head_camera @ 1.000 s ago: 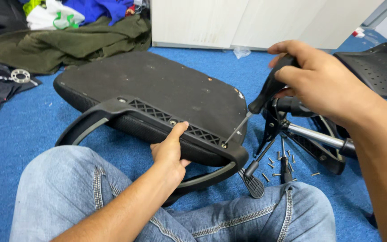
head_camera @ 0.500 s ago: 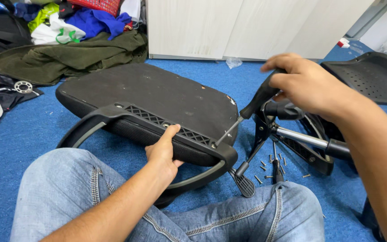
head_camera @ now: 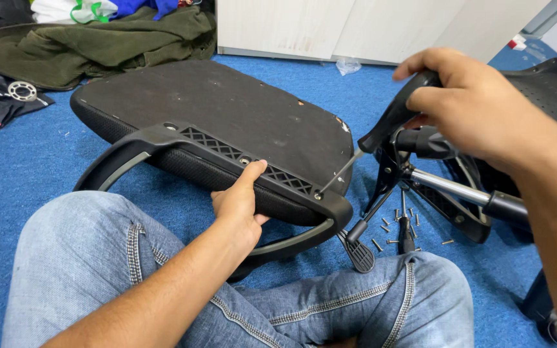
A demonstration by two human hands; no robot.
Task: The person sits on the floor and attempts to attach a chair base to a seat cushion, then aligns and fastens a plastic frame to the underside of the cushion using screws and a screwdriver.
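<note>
A screw is being worked at the armrest bracket (head_camera: pixel 246 161) of an upturned office chair seat (head_camera: pixel 214 122), which lies across the frame's centre on the blue carpet. The right hand (head_camera: pixel 465 103) is wrapped around the black screwdriver handle (head_camera: pixel 394 119), its tip at a screw hole (head_camera: pixel 318 194) near the bracket's right end. The left hand (head_camera: pixel 240 203) presses on the armrest, thumb up, fingers curled under its edge. The next move seems to call for steady downward pressure so the tip stays seated. Loose screws (head_camera: pixel 391 222) and the chair base (head_camera: pixel 446 187) crowd the right; clothes (head_camera: pixel 91 38) lie at upper left.
</note>
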